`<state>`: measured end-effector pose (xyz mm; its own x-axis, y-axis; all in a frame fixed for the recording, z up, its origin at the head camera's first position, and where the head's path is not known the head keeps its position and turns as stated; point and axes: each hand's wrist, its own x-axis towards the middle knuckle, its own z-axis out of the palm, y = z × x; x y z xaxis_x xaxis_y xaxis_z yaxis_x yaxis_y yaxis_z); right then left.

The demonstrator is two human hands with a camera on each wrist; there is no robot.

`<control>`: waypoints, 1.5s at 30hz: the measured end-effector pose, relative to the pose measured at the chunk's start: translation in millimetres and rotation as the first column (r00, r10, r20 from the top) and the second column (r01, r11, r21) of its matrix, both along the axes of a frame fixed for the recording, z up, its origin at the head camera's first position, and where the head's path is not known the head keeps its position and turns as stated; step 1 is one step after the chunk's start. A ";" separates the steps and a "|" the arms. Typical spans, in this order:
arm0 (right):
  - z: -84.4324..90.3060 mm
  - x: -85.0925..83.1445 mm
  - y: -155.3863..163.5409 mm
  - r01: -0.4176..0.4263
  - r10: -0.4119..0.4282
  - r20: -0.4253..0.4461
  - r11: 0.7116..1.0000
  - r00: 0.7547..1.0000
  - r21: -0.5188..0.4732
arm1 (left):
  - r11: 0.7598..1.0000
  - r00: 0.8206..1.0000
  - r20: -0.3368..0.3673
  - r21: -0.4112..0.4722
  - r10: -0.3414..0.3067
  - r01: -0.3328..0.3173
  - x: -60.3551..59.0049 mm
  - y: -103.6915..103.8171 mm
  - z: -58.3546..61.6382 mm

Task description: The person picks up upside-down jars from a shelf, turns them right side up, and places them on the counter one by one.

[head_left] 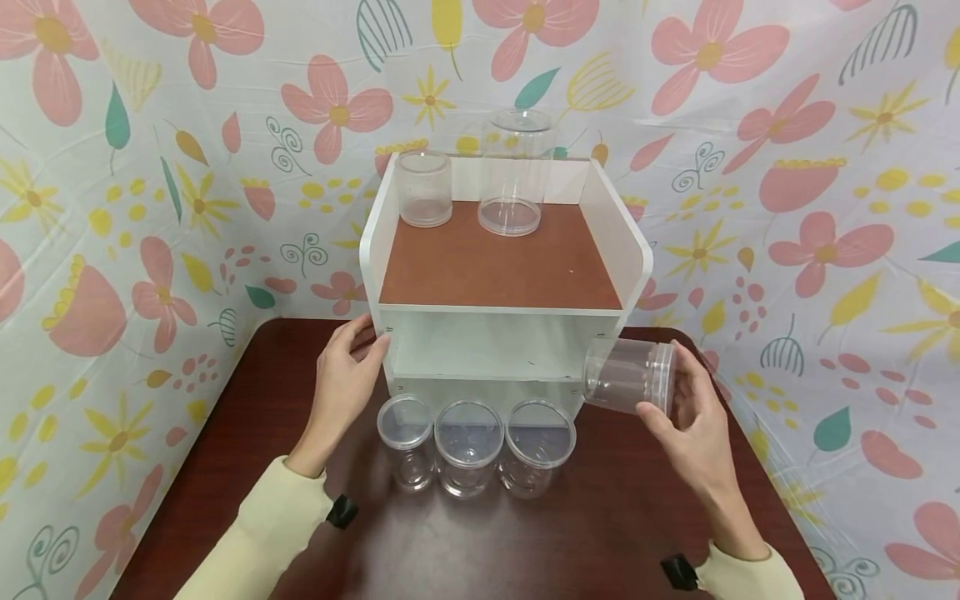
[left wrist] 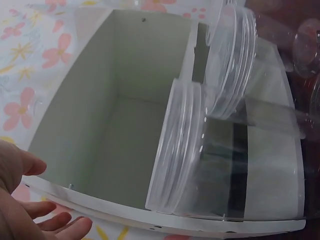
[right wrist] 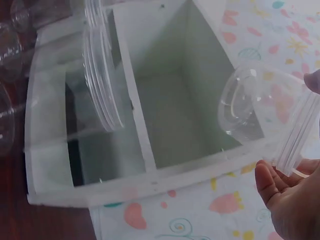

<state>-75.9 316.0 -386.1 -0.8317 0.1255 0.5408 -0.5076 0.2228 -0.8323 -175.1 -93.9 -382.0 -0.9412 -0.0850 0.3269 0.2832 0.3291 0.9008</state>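
Note:
My right hand (head_left: 693, 425) grips a clear plastic jar (head_left: 621, 375) round its lidded end. The jar lies tipped on its side in the air, its base pointing left at the right front edge of a white shelf unit (head_left: 630, 242). In the right wrist view, thumb and fingertips (right wrist: 267, 182) are at the ridged lid. My left hand (head_left: 345, 375) is at the unit's left side panel, fingers loosely bent with nothing in them. Three lidded clear jars, a narrow jar (head_left: 405, 437), a middle jar (head_left: 468, 446) and a right jar (head_left: 538, 446), stand before the unit.
On the unit's brown top (head_left: 495, 271) stand a short clear jar (head_left: 424, 190) and a taller clear jar (head_left: 513, 171). Below is a white open compartment (head_left: 487, 343). The unit stands on a dark red-brown table (head_left: 480, 554) before a flowered cloth (head_left: 750, 167).

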 end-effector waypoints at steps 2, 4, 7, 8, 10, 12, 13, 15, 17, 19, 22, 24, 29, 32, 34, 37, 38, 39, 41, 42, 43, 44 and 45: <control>2.9 0.7 3.8 0.042 -0.043 0.011 0.997 0.999 0.060 | 1.000 1.000 0.000 -0.017 0.004 -0.004 -4.7 0.4 -0.6; 6.0 1.1 7.0 0.081 -0.083 0.014 0.990 0.996 0.119 | 1.000 1.000 0.003 -0.029 0.011 -0.011 -8.0 1.2 -0.9; 10.2 1.8 11.0 0.143 -0.147 0.009 0.970 0.989 0.198 | 0.998 0.999 0.006 -0.049 0.032 -0.031 -11.1 2.7 -0.6; 11.5 2.5 11.9 0.159 -0.165 0.010 0.963 0.986 0.216 | 0.998 0.999 0.004 -0.057 0.041 -0.040 -12.0 3.3 -0.7; 13.9 3.6 13.3 0.194 -0.204 0.015 0.951 0.979 0.241 | 0.995 0.998 -0.001 -0.074 0.063 -0.063 -13.3 4.9 -0.6; 15.4 4.8 14.9 0.229 -0.241 0.014 0.935 0.970 0.273 | 0.992 0.996 -0.012 -0.090 0.085 -0.086 -14.8 6.0 -0.5; 16.0 5.3 15.7 0.248 -0.263 0.011 0.923 0.965 0.294 | 0.991 0.996 -0.018 -0.097 0.092 -0.094 -15.8 6.6 -0.6; 16.5 5.7 17.5 0.282 -0.300 0.001 0.897 0.954 0.341 | 0.989 0.994 -0.026 -0.106 0.105 -0.107 -17.4 7.6 -0.6; 16.3 6.0 19.4 0.306 -0.327 -0.013 0.869 0.945 0.390 | 0.987 0.993 -0.036 -0.113 0.115 -0.118 -19.0 8.2 -0.9; 15.7 6.0 20.8 0.322 -0.345 -0.025 0.845 0.938 0.426 | 0.985 0.992 -0.048 -0.120 0.121 -0.126 -20.4 8.9 -1.5; 14.0 5.2 23.1 0.325 -0.347 -0.038 0.829 0.937 0.455 | 0.982 0.988 -0.079 -0.129 0.130 -0.140 -21.7 9.3 -2.6; 12.5 4.3 24.5 0.327 -0.343 -0.055 0.816 0.938 0.478 | 0.980 0.986 -0.104 -0.136 0.131 -0.144 -22.7 9.5 -3.6; 5.9 0.5 28.1 0.320 -0.314 -0.108 0.769 0.943 0.554 | 0.979 0.982 -0.141 -0.141 0.124 -0.144 -25.5 9.7 -5.7; 1.0 -1.3 29.2 0.292 -0.293 -0.099 0.749 0.951 0.595 | 0.978 0.982 -0.141 -0.145 0.127 -0.147 -26.5 10.0 -5.7; -2.5 -1.8 29.7 0.270 -0.286 -0.076 0.739 0.955 0.617 | 0.977 0.982 -0.141 -0.148 0.130 -0.150 -27.0 10.2 -5.4; -8.4 -2.4 30.0 0.239 -0.284 -0.035 0.727 0.958 0.644 | 0.977 0.981 -0.140 -0.151 0.132 -0.153 -27.3 10.3 -5.3; -10.5 -2.5 29.9 0.230 -0.285 -0.023 0.723 0.958 0.651 | 0.977 0.981 -0.140 -0.151 0.131 -0.152 -27.2 10.3 -5.1; -12.8 -2.7 29.7 0.223 -0.284 -0.015 0.718 0.959 0.659 | 0.977 0.982 -0.139 -0.151 0.130 -0.151 -27.1 10.3 -5.1; -17.2 -3.3 28.9 0.212 -0.288 0.000 0.705 0.958 0.676 | 0.978 0.982 -0.138 -0.149 0.128 -0.149 -26.8 10.1 -5.5; -19.7 -3.8 28.6 0.205 -0.288 0.008 0.701 0.958 0.683 | 0.978 0.982 -0.138 -0.148 0.128 -0.148 -26.6 9.9 -5.6; -22.2 -4.2 28.1 0.199 -0.287 0.013 0.695 0.958 0.691 | 0.978 0.982 -0.136 -0.146 0.127 -0.147 -26.2 9.7 -5.5; -24.9 -4.6 27.7 0.194 -0.289 0.018 0.688 0.957 0.699 | 0.978 0.983 -0.137 -0.146 0.126 -0.146 -26.0 9.6 -5.6; -27.6 -4.9 27.3 0.188 -0.288 0.024 0.683 0.957 0.706 | 0.979 0.982 -0.138 -0.145 0.125 -0.145 -25.9 9.6 -5.8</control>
